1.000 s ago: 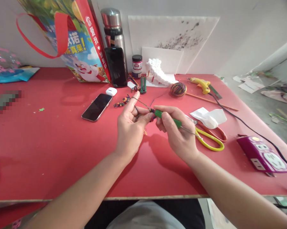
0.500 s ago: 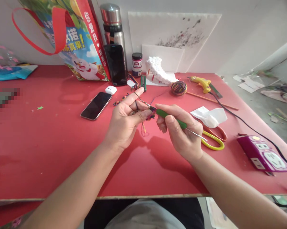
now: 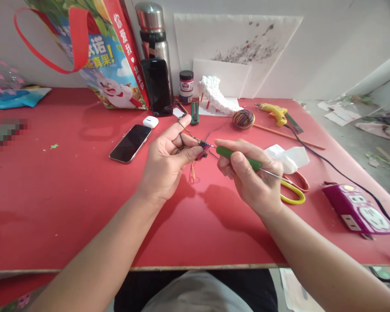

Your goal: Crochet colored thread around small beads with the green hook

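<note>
Between thumb and fingers, my left hand [image 3: 169,158] pinches a small piece of multicoloured crochet work [image 3: 203,151]. Yarn runs over its raised index finger, and a loose yarn tail [image 3: 192,170] hangs below. My right hand [image 3: 251,167] grips a crochet hook [image 3: 238,157] by its green handle. The hook's metal tip reaches into the top edge of the crochet piece, and its other thin metal end sticks out behind the hand. Beyond both hands lies a ball of multicoloured yarn [image 3: 243,119], from which a strand runs toward the work.
Right of my right hand are yellow-and-orange-handled scissors [image 3: 294,193], a white tissue [image 3: 287,158] and a purple power strip [image 3: 360,208]. A yellow glue gun [image 3: 274,113] lies behind. Left are a phone [image 3: 130,144], an earbud case [image 3: 150,122], a standing phone [image 3: 157,89] and a gift bag [image 3: 117,86].
My right hand with the crochet hook has moved slightly right, away from my left hand. More of the metal shaft shows between handle and crochet piece. The left hand has shifted slightly left.
</note>
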Motion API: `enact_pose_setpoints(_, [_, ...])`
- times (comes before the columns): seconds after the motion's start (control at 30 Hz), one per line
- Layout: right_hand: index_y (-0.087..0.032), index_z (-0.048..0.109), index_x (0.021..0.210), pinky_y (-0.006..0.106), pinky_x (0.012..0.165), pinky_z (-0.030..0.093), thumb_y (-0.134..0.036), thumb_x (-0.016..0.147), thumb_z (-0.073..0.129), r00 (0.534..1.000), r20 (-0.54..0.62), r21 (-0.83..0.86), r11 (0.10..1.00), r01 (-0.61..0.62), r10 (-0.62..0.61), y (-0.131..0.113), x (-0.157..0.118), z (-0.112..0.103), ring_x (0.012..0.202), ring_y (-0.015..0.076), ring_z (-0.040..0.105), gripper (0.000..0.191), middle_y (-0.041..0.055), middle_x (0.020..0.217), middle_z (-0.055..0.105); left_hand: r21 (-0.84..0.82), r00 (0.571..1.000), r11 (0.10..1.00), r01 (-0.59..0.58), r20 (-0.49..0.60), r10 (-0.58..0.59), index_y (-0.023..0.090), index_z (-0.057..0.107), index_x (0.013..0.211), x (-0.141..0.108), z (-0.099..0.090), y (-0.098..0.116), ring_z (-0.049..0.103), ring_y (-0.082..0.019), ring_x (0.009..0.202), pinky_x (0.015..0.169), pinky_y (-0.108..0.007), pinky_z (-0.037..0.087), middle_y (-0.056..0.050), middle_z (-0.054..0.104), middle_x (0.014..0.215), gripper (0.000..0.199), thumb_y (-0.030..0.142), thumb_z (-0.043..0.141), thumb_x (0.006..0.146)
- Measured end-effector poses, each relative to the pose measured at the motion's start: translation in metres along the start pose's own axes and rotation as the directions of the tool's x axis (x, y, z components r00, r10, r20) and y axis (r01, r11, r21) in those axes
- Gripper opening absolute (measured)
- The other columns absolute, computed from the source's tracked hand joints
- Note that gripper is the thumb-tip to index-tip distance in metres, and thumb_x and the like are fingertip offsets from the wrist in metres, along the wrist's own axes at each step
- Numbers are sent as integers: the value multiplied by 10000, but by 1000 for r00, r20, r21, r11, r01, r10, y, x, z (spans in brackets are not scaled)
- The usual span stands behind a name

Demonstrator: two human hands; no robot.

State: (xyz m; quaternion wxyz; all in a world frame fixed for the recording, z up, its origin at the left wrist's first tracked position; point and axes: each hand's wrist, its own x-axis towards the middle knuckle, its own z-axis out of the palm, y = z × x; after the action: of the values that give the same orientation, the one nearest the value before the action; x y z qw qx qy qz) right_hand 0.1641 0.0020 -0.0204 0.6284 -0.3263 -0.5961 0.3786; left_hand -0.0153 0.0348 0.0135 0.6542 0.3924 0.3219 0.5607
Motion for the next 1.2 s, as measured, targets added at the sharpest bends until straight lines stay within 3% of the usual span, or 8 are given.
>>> enact_pose_setpoints(0.33, [-285,883,1140,323,561,460,-476,1006,769,997,-32,-43,996,-72,70,-8,4,-11,687,178,590,259,42,792,672,79,1000,997,-25,8,24,189,699,1471,1,-3,2,688,-138,736,788,-281,576,46,701,745,812,96,960,708])
enact_pose_setpoints(0.57, [-297,902,1056,344,570,440,-448,977,822,996,-24,21,996,-90,91,-12,9,-21,662,173,567,189,43,777,693,112,997,992,-64,50,58,194,811,1248,1,-5,2,679,-136,734,774,-272,569,37,701,739,568,90,954,708])
enact_pose_setpoints(0.8, [-267,906,969,348,534,448,-453,929,862,996,-46,32,996,-81,83,-14,13,-26,603,169,558,196,39,697,682,119,994,991,-64,93,53,208,836,1194,1,-6,2,679,-145,741,745,-267,568,20,712,758,482,102,949,738])
enact_pose_setpoints(1.03, [-214,900,859,292,464,339,-373,884,896,996,-23,138,987,-79,83,-20,24,-24,468,92,404,160,9,591,621,123,986,992,-32,167,12,188,835,1220,1,-6,1,700,-157,758,723,-267,567,11,717,745,544,126,983,700])
enact_pose_setpoints(1.2, [-183,904,891,271,463,307,-298,882,886,997,8,199,977,-81,81,-19,23,-27,470,90,422,117,9,573,608,110,980,994,-11,197,-11,181,821,1258,2,-6,0,684,-138,735,712,-252,562,28,703,737,592,141,988,691])
